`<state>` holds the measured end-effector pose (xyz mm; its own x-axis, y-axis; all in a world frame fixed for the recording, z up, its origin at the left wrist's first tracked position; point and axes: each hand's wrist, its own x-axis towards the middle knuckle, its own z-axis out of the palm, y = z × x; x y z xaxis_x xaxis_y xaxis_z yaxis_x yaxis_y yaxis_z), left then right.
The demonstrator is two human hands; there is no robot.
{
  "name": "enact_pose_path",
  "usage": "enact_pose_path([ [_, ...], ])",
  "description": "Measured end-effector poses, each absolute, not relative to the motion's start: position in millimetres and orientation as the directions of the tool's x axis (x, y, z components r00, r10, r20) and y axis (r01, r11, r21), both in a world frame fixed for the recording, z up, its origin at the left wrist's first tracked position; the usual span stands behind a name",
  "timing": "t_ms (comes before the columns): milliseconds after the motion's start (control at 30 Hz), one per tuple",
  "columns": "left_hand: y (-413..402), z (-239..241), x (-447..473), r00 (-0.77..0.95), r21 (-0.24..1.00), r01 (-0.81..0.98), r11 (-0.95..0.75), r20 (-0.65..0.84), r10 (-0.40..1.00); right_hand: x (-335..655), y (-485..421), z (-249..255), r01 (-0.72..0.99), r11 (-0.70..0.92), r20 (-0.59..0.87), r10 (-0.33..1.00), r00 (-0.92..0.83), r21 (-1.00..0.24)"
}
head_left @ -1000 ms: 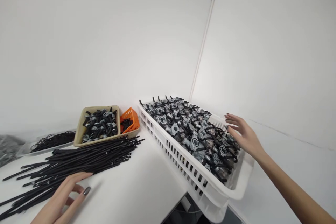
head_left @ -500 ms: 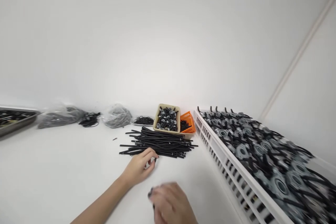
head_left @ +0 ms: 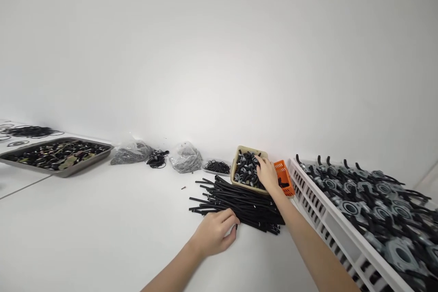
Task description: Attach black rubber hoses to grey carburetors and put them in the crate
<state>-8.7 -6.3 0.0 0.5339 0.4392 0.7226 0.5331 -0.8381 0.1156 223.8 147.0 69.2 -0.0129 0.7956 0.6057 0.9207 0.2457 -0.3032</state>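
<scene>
A right hand (head_left: pixel 268 174), fingers partly bent, dips into the right side of a cream plastic bin (head_left: pixel 248 187) in the head view, nearer than the left to the ringed black fittings (head_left: pixel 246 166) inside, just left of its fingertips; whether it grips one cannot be told. In front of the bin, black rubber tubes (head_left: pixel 236 200) lie lengthwise left to right, the left hand (head_left: pixel 216 231) loosely curled at their near edge, any hold hidden
</scene>
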Motion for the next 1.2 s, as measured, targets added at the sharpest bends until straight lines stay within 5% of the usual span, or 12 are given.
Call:
enact_pose_path([
  [133, -3, 0, -10, 0.533, 0.079, 0.543, -0.836, 0.737, 0.415, 231, 157, 72, 0.911, 0.252, 0.611, 0.792, 0.0, -0.327],
  [300, -4, 1, -8, 0.541, 0.061, 0.535, -0.842, 0.742, 0.397, 221, 116, 78, 0.747, 0.368, 0.734, 0.639, 0.229, -0.554],
  [400, -4, 0, -7, 0.533, 0.082, 0.544, -0.835, 0.734, 0.42, 200, 80, 70, 0.643, 0.497, 0.731, 0.667, 0.146, -0.582],
  [533, -2, 0, -9, 0.446, 0.159, 0.575, -0.802, 0.761, 0.471, 170, 44, 44, 0.337, 0.583, 0.624, 0.781, 0.017, -0.739],
  [733, 7, -6, -18, 0.239, 0.291, 0.705, -0.647, 0.762, 0.602, 149, 11, 1, 0.046, 0.392, 0.393, 0.92, -0.008, -0.919],
  [967, 8, 1, -22, 0.327, 0.221, 0.742, -0.632, 0.705, 0.63, 152, -5, -27, 0.009, 0.408, 0.408, 0.911, 0.06, -0.913],
  [1200, -8, 9, -2, 0.387, 0.157, 0.75, -0.642, 0.684, 0.619, 161, 4, -31, 0.24, 0.447, 0.457, 0.889, -0.012, -0.862],
])
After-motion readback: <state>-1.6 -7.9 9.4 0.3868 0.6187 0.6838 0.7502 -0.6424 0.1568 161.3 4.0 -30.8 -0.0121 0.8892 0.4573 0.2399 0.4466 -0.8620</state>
